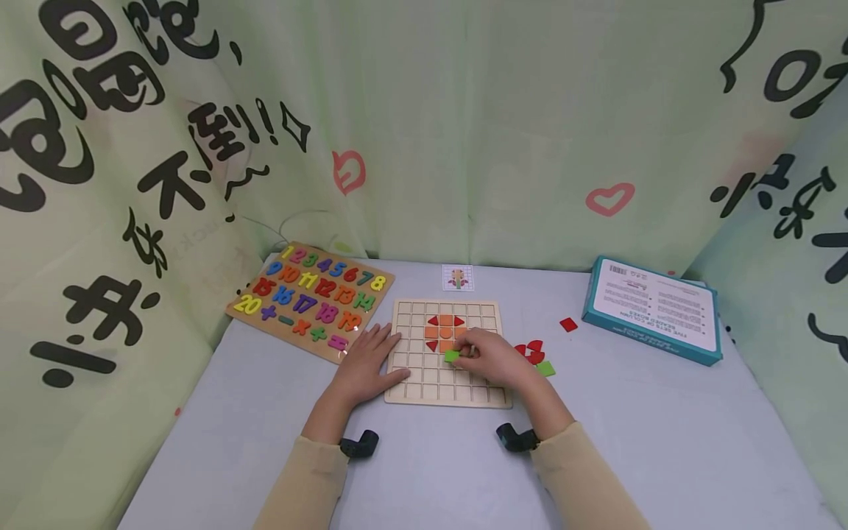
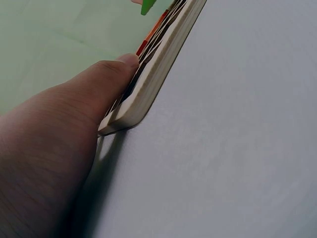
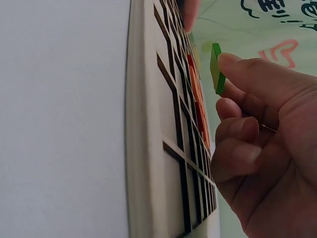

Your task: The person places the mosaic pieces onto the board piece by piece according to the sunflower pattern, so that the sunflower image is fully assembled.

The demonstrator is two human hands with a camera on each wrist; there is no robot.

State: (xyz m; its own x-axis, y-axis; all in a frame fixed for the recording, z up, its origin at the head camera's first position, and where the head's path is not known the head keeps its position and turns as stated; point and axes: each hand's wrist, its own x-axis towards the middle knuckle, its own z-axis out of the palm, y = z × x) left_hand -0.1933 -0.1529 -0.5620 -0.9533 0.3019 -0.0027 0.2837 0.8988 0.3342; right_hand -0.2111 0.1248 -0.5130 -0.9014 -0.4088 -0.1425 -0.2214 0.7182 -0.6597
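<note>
A wooden grid board [image 1: 417, 390] lies on the table in front of me. Orange tiles [image 1: 446, 344] with red corner pieces [image 1: 432, 346] form a block in its upper middle. My right hand [image 1: 489, 358] pinches a green square tile [image 3: 216, 69] between thumb and index finger, over the cells just below that block. In the right wrist view the other fingers curl toward the palm. My left hand [image 1: 364, 366] lies spread at the board's left side, its thumb [image 2: 111, 82] resting on the edge and its fingers straight.
Right of the board lie several red pieces [image 1: 535, 356] and a green tile [image 1: 546, 369]; a red square [image 1: 568, 324] sits farther out. A pattern card [image 1: 458, 278] lies behind the board. A number puzzle [image 1: 305, 302] stands at left, a teal box [image 1: 652, 309] at right.
</note>
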